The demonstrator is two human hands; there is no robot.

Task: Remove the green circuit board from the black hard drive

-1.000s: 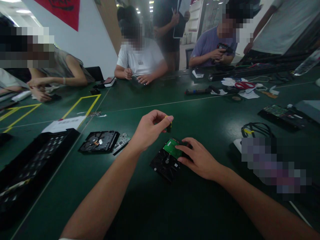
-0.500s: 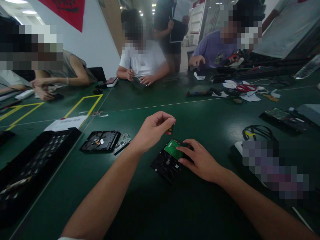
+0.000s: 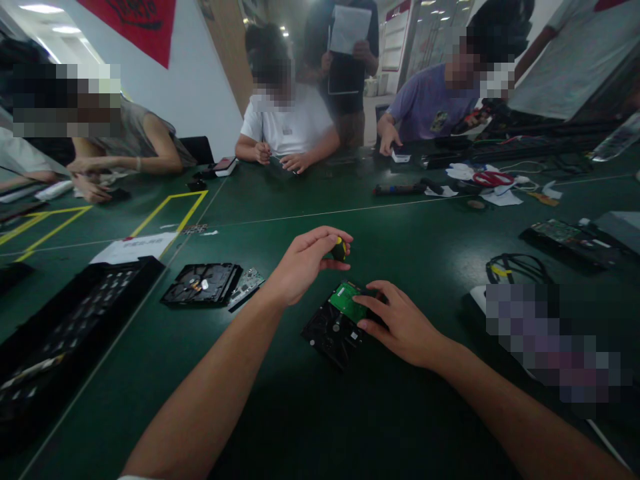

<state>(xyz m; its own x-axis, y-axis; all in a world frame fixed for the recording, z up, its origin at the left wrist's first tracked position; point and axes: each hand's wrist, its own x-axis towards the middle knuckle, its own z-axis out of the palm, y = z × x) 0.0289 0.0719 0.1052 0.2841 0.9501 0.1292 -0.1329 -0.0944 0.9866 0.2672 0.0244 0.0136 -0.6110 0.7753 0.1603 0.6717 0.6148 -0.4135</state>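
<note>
Dark green covers the surface [image 3: 250,420] in the head view, crossed by thin pale seams and marked with yellow outlines [image 3: 187,217] toward the left; beyond it stand a pale wall [image 3: 200,87], a red hanging [image 3: 147,30] and at least five other people [image 3: 287,123], seated or standing. Counted on the surface: one near drive [image 3: 333,330] bearing one green board [image 3: 341,303], flat before the hands; one left drive [image 3: 200,285] with one loose circuit board [image 3: 247,287] just beside it; and one long black tray [image 3: 30,393]. Above the far end of the near drive hangs the left hand [image 3: 310,257], its grip closed, thumb and fingers pinching one black-and-yellow object [image 3: 339,249] whose full shape is hidden. The right hand [image 3: 400,323] comes in low, fingers bent and parted, its grip loose, index fingertip on the green board and thumb by the drive's edge
</note>
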